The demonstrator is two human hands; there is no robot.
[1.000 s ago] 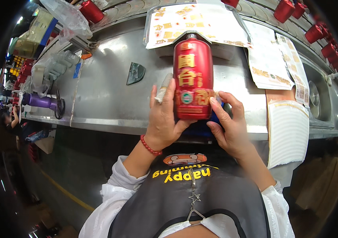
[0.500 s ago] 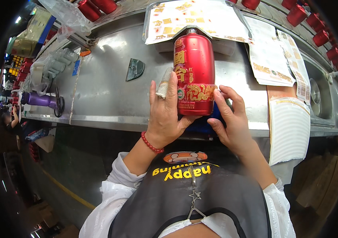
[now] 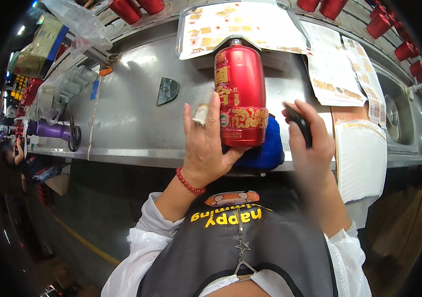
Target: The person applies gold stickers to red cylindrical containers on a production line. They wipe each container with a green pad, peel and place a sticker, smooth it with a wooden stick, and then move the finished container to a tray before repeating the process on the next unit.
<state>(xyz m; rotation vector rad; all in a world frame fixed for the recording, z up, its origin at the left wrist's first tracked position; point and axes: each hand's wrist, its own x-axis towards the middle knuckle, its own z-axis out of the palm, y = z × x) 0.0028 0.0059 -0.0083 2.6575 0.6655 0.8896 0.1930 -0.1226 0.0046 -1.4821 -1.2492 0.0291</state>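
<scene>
A glossy red bottle (image 3: 243, 89) with gold lettering and a gold-patterned band lies on its side, its neck away from me. My left hand (image 3: 206, 136) grips it along its left side and base; one finger wears a whitish cloth wrap. Beside the bottle's lower right, apart from it, my right hand (image 3: 312, 136) is closed on a dark flat piece (image 3: 298, 123), whose exact kind I cannot make out. Beneath the bottle's base bunches a blue cloth (image 3: 273, 148). Left of the bottle, a dark green rounded slab (image 3: 168, 91) rests on the metal worktop (image 3: 132, 109).
A tray (image 3: 180, 42) with gold-and-red label sheets stands behind the bottle. More label sheets (image 3: 330, 74) and a stack of white backing sheets (image 3: 362, 158) lie at right, near a sink (image 3: 396, 119). Red bottles (image 3: 126, 10) line the far edge. A purple tool (image 3: 52, 129) sits left.
My right hand has left the bottle's band, moved right, and now holds the dark flat piece. More of the blue cloth shows. My left hand stays on the bottle.
</scene>
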